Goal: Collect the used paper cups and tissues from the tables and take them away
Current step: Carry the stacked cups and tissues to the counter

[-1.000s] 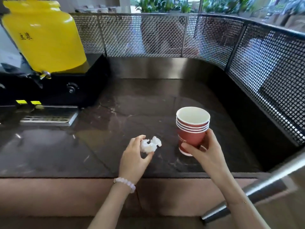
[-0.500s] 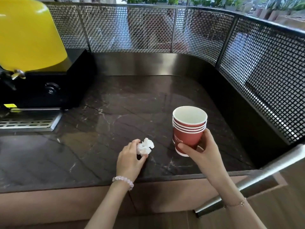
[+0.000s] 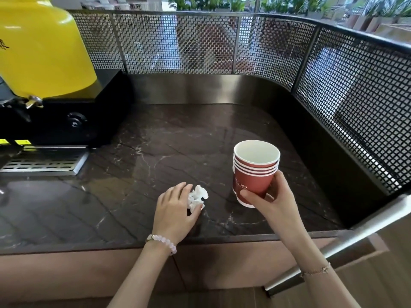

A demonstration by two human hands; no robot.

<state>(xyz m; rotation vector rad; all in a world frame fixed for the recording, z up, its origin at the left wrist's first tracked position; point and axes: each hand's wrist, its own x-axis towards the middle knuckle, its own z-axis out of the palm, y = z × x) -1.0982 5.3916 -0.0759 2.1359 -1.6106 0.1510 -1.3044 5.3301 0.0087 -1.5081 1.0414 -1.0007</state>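
Note:
A stack of several red paper cups (image 3: pixel 255 170) with white rims is held upright over the dark marble counter (image 3: pixel 169 152), its base at or just above the surface. My right hand (image 3: pixel 273 201) grips the lowest cup from the right and below. A crumpled white tissue (image 3: pixel 198 196) lies near the counter's front edge. My left hand (image 3: pixel 175 210) pinches it between thumb and fingers, partly covering it.
A yellow drink dispenser (image 3: pixel 42 50) on a black base (image 3: pixel 77 116) stands at the back left, with a metal drip tray (image 3: pixel 42 165) in front. Black mesh fencing (image 3: pixel 347 103) rings the back and right. A metal rail (image 3: pixel 347 241) slants at the lower right.
My left hand has closed further over the tissue, which now shows less. My right hand keeps its hold on the cup stack. The view shifted slightly.

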